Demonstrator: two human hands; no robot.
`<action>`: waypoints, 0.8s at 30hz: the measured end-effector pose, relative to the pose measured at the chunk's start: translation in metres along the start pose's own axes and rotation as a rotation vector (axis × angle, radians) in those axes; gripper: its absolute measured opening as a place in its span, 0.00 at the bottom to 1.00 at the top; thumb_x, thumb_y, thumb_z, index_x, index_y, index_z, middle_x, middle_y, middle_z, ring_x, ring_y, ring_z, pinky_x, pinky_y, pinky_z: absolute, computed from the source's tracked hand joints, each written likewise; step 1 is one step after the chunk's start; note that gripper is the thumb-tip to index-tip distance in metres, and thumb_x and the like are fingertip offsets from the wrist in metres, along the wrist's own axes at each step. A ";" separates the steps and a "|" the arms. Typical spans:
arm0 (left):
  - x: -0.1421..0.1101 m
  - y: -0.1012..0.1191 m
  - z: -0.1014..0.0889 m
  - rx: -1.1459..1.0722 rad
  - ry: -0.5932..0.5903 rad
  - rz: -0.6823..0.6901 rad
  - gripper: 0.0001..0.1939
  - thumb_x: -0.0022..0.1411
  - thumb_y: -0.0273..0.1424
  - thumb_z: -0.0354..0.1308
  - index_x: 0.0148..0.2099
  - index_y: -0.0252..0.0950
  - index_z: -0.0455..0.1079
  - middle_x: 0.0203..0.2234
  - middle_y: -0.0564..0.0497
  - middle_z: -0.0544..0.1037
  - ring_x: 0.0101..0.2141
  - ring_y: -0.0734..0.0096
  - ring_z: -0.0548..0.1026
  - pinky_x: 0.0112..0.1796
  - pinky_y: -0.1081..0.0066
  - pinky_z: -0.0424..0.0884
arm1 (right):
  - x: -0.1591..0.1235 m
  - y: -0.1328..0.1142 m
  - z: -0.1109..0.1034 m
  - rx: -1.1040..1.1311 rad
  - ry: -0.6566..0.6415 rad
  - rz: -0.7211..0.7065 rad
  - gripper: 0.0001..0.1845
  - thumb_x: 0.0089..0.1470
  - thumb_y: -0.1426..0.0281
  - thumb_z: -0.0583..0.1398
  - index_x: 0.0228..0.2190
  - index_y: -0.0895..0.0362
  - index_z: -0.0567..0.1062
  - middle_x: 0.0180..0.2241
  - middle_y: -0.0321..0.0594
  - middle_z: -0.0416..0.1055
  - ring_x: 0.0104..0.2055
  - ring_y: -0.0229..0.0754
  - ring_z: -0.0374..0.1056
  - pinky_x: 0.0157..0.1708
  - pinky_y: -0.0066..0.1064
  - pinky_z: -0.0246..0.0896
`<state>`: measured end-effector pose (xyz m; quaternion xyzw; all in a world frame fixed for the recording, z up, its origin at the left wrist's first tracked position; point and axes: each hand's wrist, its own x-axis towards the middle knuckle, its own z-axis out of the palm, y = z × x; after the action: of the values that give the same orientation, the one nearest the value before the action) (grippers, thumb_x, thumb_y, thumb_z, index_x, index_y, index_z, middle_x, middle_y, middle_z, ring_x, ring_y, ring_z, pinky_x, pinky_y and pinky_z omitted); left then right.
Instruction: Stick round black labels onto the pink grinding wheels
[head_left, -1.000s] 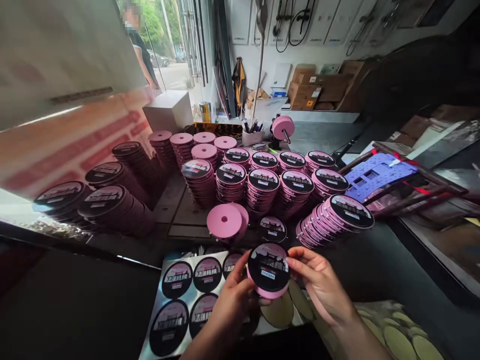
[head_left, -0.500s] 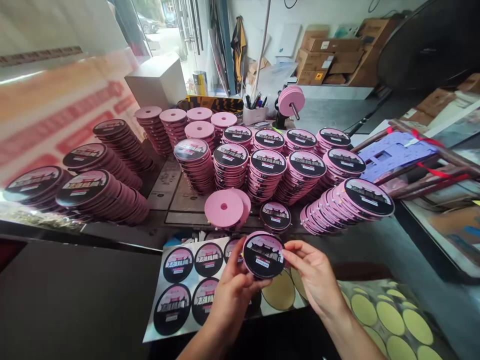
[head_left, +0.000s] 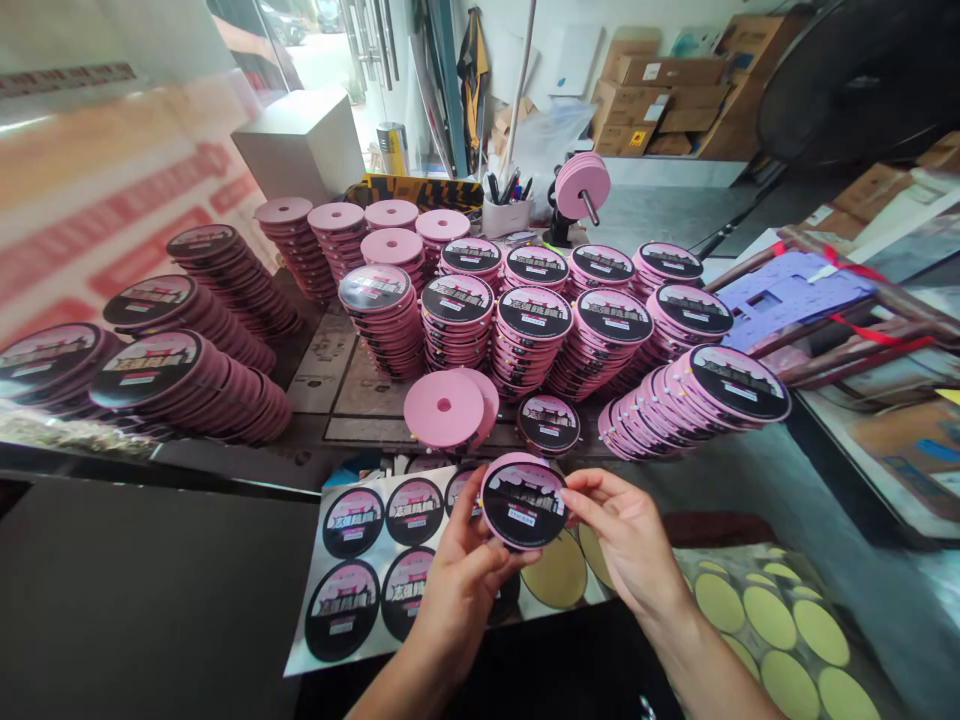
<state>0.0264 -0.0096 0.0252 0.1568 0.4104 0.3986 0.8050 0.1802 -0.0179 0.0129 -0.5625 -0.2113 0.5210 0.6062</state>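
Note:
Both of my hands hold one round pink spool (head_left: pixel 523 499) with a black label on its face, just above the table's near edge. My left hand (head_left: pixel 459 580) grips its lower left rim with thumb and fingers. My right hand (head_left: pixel 626 540) pinches its right rim. Under the hands lies a silvery sticker sheet (head_left: pixel 379 570) with several round black labels and some peeled yellow circles. Just beyond, a bare pink spool (head_left: pixel 444 407) and a labelled spool (head_left: pixel 548 422) lie loose.
Several stacks of labelled pink spools (head_left: pixel 534 335) fill the middle of the table; unlabelled stacks (head_left: pixel 337 240) stand behind, toppled rows (head_left: pixel 187 385) lie left and right. A used backing sheet (head_left: pixel 780 630) lies at right, a purple plastic piece (head_left: pixel 787 295) farther back. Cardboard boxes (head_left: pixel 660 90) line the far wall.
My hands have lifted the labelled spool slightly up and left. The camera has tilted down, so the stacks sit lower and closer in view. The grip is unchanged.

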 end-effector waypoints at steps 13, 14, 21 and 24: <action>0.000 -0.005 -0.001 0.014 -0.001 0.059 0.36 0.51 0.25 0.62 0.60 0.43 0.54 0.42 0.45 0.75 0.42 0.60 0.74 0.39 0.65 0.72 | -0.001 0.000 0.002 -0.034 0.019 -0.032 0.13 0.31 0.67 0.71 0.22 0.58 0.76 0.20 0.36 0.72 0.21 0.34 0.64 0.22 0.25 0.61; 0.000 -0.005 -0.001 0.011 0.005 0.063 0.36 0.50 0.25 0.62 0.60 0.43 0.55 0.41 0.46 0.75 0.41 0.61 0.74 0.39 0.65 0.72 | -0.001 0.000 0.002 -0.040 0.020 -0.034 0.13 0.32 0.67 0.71 0.22 0.58 0.76 0.20 0.36 0.71 0.21 0.34 0.64 0.22 0.25 0.61; 0.001 -0.007 -0.001 -0.001 0.025 0.064 0.35 0.48 0.26 0.64 0.59 0.43 0.58 0.41 0.46 0.75 0.40 0.61 0.75 0.39 0.66 0.72 | -0.001 0.000 0.003 -0.037 0.026 -0.029 0.13 0.31 0.66 0.70 0.21 0.58 0.76 0.19 0.35 0.71 0.20 0.33 0.62 0.21 0.25 0.60; 0.002 -0.009 -0.004 0.002 0.011 0.072 0.36 0.48 0.27 0.64 0.59 0.44 0.58 0.41 0.46 0.75 0.40 0.62 0.75 0.39 0.65 0.72 | -0.001 0.000 0.003 -0.048 0.034 -0.031 0.12 0.32 0.66 0.70 0.22 0.58 0.76 0.20 0.35 0.71 0.21 0.33 0.63 0.22 0.25 0.60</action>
<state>0.0287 -0.0134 0.0166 0.1701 0.4091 0.4279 0.7877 0.1770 -0.0177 0.0139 -0.5823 -0.2223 0.4966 0.6040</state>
